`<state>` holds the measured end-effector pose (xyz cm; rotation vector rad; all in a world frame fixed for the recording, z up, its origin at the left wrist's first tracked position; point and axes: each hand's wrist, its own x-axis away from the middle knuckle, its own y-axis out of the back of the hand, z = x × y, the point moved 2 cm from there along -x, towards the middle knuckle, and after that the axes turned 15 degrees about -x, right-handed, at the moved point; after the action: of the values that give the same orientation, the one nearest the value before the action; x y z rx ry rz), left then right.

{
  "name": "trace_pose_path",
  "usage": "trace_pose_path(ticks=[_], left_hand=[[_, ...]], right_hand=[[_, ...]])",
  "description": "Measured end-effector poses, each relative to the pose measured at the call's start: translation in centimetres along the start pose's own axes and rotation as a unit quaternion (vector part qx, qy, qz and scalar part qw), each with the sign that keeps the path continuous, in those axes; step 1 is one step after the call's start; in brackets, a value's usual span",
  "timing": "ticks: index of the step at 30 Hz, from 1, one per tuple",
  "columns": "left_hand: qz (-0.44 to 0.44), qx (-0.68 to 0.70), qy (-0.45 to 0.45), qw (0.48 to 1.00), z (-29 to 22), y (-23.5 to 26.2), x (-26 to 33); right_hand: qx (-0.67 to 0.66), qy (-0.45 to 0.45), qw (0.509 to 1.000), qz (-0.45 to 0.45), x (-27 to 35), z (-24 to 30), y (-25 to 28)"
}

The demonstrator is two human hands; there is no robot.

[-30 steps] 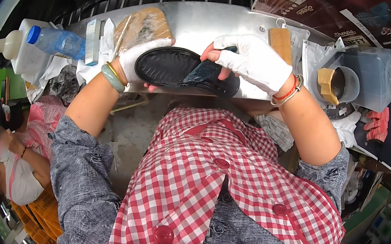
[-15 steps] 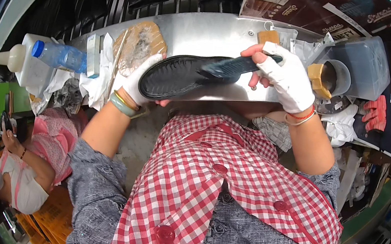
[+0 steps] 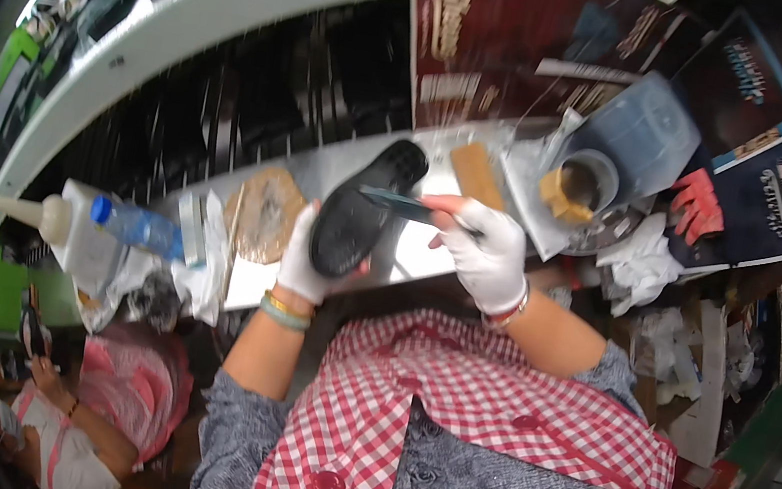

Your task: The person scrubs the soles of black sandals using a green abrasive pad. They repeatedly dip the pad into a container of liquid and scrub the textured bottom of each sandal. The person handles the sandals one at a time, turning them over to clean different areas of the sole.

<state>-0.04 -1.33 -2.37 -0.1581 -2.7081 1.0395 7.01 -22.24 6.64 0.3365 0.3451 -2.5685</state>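
A black shoe sole [image 3: 349, 233] is held up over the metal bench, tilted, its heel end pointing to the far right. My left hand [image 3: 303, 267], in a white glove, grips it by the near left edge, with fingertips showing on the right side. A dark teal brush [image 3: 395, 202] is pinched in my right hand [image 3: 485, 259], whose white glove leaves the fingertips bare. The brush's working end lies against or just over the middle of the sole; blur hides whether they touch.
A tan pad [image 3: 264, 215] and a tan block [image 3: 478, 175] lie on the bench [image 3: 411, 248]. At left are a blue-capped bottle [image 3: 141, 227] and a white squeeze bottle [image 3: 84, 234]. Rightward stand a cup [image 3: 582, 184] and a clear bin [image 3: 645, 136]. Another person [image 3: 70, 429] sits at lower left.
The view has turned and shifted. The sole has swung from lying nearly level to standing steeply, heel end away from me. The brush has turned edge-on and stays in my right hand.
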Motion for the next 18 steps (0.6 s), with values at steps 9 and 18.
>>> trace_pose_path(ticks=[9, 18], left_hand=[[0.053, -0.322, -0.331, 0.885, -12.7, -18.0, -8.6], [-0.303, -0.617, -0.582, 0.435, -25.3, -18.7, -21.4]], right_hand=[[0.042, 0.257, 0.89, -0.373, 4.2, 3.6, 7.4], [0.063, 0.188, 0.913, -0.357, 5.2, 2.2, 6.2]])
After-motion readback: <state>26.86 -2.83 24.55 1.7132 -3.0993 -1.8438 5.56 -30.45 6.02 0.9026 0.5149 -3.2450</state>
